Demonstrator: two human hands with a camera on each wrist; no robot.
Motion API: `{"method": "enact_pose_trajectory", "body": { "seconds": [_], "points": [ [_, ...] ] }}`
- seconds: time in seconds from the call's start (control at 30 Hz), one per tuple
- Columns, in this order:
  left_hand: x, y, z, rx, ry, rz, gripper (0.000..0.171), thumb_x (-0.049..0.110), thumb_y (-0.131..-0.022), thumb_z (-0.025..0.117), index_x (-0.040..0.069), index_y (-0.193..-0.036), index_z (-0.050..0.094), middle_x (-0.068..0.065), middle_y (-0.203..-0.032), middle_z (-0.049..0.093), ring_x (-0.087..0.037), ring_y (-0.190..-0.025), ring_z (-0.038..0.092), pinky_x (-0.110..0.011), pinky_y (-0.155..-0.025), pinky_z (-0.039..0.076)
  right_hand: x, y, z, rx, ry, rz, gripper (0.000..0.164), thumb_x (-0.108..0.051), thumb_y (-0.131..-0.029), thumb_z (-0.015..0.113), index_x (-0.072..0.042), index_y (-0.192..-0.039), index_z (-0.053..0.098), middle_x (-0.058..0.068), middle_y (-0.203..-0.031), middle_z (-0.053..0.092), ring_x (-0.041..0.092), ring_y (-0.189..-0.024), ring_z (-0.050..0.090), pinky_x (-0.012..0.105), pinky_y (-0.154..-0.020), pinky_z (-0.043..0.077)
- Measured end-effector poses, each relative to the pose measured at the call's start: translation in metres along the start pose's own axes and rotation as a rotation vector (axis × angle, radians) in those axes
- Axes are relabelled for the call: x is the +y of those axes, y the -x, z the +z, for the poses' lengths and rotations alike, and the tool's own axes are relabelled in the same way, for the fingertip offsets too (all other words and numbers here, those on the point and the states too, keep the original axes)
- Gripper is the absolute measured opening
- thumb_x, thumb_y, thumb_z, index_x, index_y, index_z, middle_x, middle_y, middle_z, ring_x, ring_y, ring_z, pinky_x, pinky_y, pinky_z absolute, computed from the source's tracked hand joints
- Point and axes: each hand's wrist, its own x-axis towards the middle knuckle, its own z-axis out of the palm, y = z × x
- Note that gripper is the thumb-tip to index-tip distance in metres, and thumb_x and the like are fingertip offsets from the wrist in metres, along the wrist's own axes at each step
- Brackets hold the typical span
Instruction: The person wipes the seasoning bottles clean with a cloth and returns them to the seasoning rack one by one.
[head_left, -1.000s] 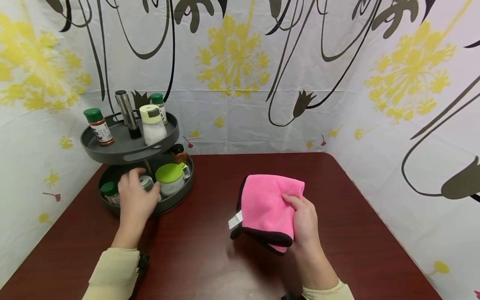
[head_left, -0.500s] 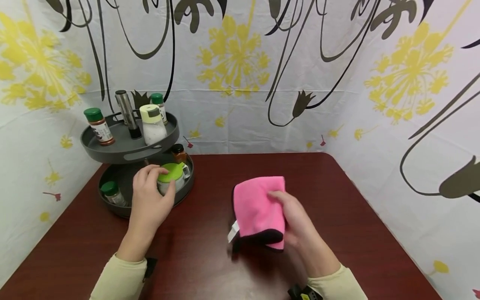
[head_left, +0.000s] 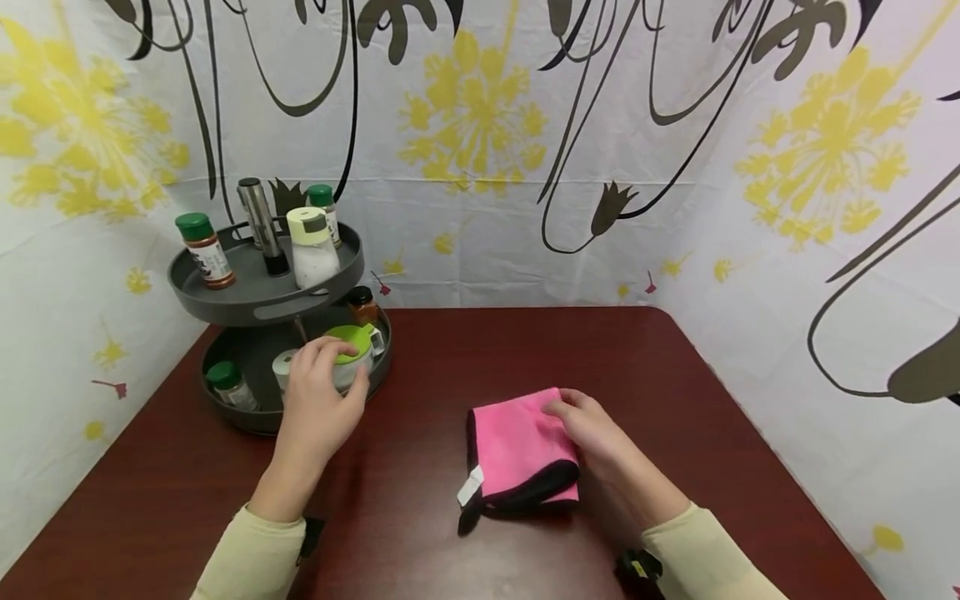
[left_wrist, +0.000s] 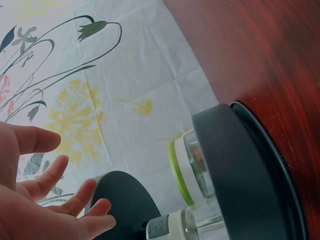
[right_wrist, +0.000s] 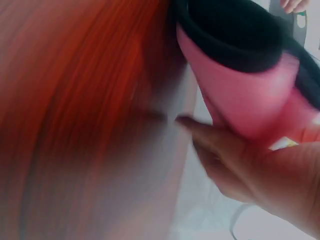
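My left hand (head_left: 318, 408) hovers in front of the lower tier (head_left: 251, 350) of a dark grey two-tier turntable, its fingers spread and loosely curved. The left wrist view shows that hand (left_wrist: 55, 200) with nothing in it. Behind its fingertips in the head view is a glass jar with a lime-green lid (head_left: 356, 337); a pale-topped jar (head_left: 282, 364) is partly covered by the hand. On the right, a folded pink cloth (head_left: 517, 450) with black edging and a white tag is pinched at its upper right corner by my right hand (head_left: 596, 437), low over the brown table.
Up on the top tier (head_left: 225, 304) stand a red-brown spice bottle (head_left: 210, 260), a steel cylinder (head_left: 260, 221), a cream-capped shaker (head_left: 311, 254) and another green-capped bottle (head_left: 322, 200). Below are a green-capped jar (head_left: 231, 385) and a dark-capped jar (head_left: 363, 306). Patterned fabric (head_left: 465, 242) surrounds the table (head_left: 450, 350).
My left hand has moved right, away from the pale-topped jar towards the green-lidded one. The right hand has lowered the pink cloth towards the table.
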Motion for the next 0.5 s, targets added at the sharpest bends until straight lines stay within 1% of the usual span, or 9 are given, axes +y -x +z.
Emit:
{"method": "enact_pose_trajectory", "body": {
  "seconds": [0.03, 0.1, 0.17, 0.2, 0.3, 0.4, 0.47, 0.5],
  "points": [
    [0.000, -0.001, 0.001, -0.016, 0.003, -0.003, 0.023, 0.009, -0.098, 0.070, -0.002, -0.117, 0.066, -0.025, -0.136, 0.058, -0.047, -0.132, 0.050, -0.065, -0.108, 0.046, 0.001, 0.001, -0.005, 0.024, 0.105, -0.029, 0.065, -0.025, -0.105, 0.057, 0.006, -0.159, 0.036, 0.029, -0.154, 0.050, 0.039, -0.137, 0.056, 0.054, -0.118, 0.046],
    [0.001, -0.003, 0.004, -0.051, 0.015, -0.003, 0.023, 0.010, -0.099, 0.069, -0.002, -0.119, 0.066, -0.024, -0.137, 0.058, -0.046, -0.133, 0.050, -0.065, -0.109, 0.045, 0.001, 0.003, -0.014, 0.076, 0.300, -0.083, 0.065, -0.028, -0.106, 0.057, 0.004, -0.159, 0.038, 0.031, -0.161, 0.045, 0.045, -0.147, 0.047, 0.060, -0.123, 0.039],
    [0.003, -0.006, 0.007, -0.100, 0.014, -0.005, 0.027, 0.013, -0.101, 0.067, -0.001, -0.123, 0.066, -0.024, -0.140, 0.058, -0.046, -0.136, 0.050, -0.065, -0.113, 0.044, -0.003, 0.004, -0.023, 0.112, 0.457, -0.146, 0.064, -0.031, -0.107, 0.056, 0.003, -0.159, 0.040, 0.031, -0.162, 0.044, 0.048, -0.151, 0.042, 0.063, -0.124, 0.036],
    [0.004, -0.008, 0.009, -0.134, -0.001, -0.005, 0.030, 0.016, -0.102, 0.066, -0.002, -0.127, 0.065, -0.025, -0.142, 0.059, -0.046, -0.138, 0.049, -0.065, -0.115, 0.043, -0.005, 0.003, -0.028, 0.121, 0.508, -0.179, 0.064, -0.032, -0.108, 0.055, 0.002, -0.159, 0.040, 0.031, -0.163, 0.042, 0.049, -0.153, 0.040, 0.064, -0.125, 0.034],
    [0.007, -0.014, 0.014, -0.267, -0.090, -0.019, 0.045, 0.028, -0.107, 0.061, -0.001, -0.140, 0.061, -0.027, -0.152, 0.055, -0.048, -0.147, 0.044, -0.065, -0.122, 0.037, -0.016, 0.000, -0.042, 0.147, 0.611, -0.286, 0.063, -0.034, -0.110, 0.053, 0.003, -0.159, 0.040, 0.032, -0.165, 0.038, 0.050, -0.156, 0.034, 0.065, -0.127, 0.030],
    [0.011, -0.020, 0.022, -0.403, -0.205, -0.029, 0.061, 0.043, -0.111, 0.052, -0.001, -0.153, 0.052, -0.029, -0.162, 0.045, -0.050, -0.155, 0.034, -0.066, -0.126, 0.031, -0.028, -0.009, -0.052, 0.158, 0.677, -0.376, 0.063, -0.037, -0.112, 0.050, 0.003, -0.159, 0.040, 0.033, -0.168, 0.032, 0.051, -0.157, 0.031, 0.066, -0.127, 0.028],
    [0.015, -0.025, 0.028, -0.454, -0.265, -0.035, 0.069, 0.050, -0.111, 0.048, 0.000, -0.159, 0.045, -0.031, -0.167, 0.038, -0.050, -0.159, 0.027, -0.067, -0.129, 0.025, -0.034, -0.018, -0.055, 0.152, 0.722, -0.405, 0.065, -0.040, -0.113, 0.047, 0.002, -0.162, 0.037, 0.032, -0.171, 0.025, 0.053, -0.158, 0.026, 0.069, -0.127, 0.024],
    [0.015, -0.028, 0.031, -0.470, -0.291, -0.036, 0.073, 0.054, -0.110, 0.046, 0.001, -0.161, 0.042, -0.031, -0.168, 0.035, -0.051, -0.160, 0.024, -0.067, -0.130, 0.023, -0.037, -0.023, -0.056, 0.148, 0.750, -0.405, 0.066, -0.042, -0.113, 0.045, 0.000, -0.163, 0.036, 0.031, -0.173, 0.021, 0.054, -0.159, 0.023, 0.071, -0.127, 0.022]
  ]
}}
